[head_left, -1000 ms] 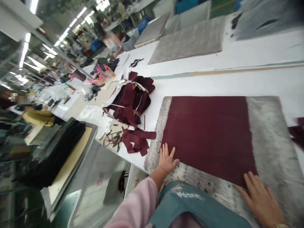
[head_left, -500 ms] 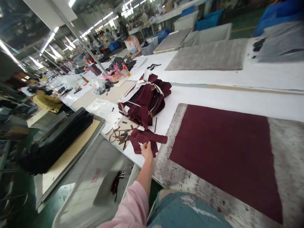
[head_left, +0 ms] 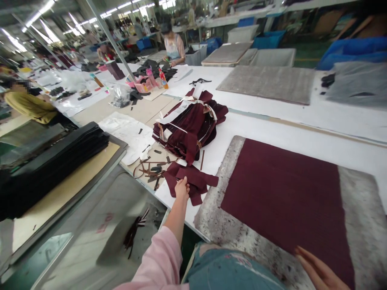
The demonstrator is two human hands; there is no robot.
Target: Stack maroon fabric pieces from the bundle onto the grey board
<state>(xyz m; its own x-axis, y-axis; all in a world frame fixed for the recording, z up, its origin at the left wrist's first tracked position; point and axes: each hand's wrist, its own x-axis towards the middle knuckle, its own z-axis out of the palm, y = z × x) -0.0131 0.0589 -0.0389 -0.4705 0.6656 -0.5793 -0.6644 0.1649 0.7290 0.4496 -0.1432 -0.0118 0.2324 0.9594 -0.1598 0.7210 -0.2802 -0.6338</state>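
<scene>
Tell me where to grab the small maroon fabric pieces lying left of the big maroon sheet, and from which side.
Probably the near edge of the small maroon pieces, from the table's front, where the left hand already pinches them. They lie flat and loosely overlapped, near edges toward the table edge; the bundled pile crowds the far side.

Left arm: pink sleeve to mid-forearm, bare forearm stretched forward and away from the body. Left hand (head_left: 182, 188): seen from the back, fingers curled closed in a pinch. Right hand (head_left: 319, 272): at lower right, palm down, fingers extended flat and together; wrist out of view.
</scene>
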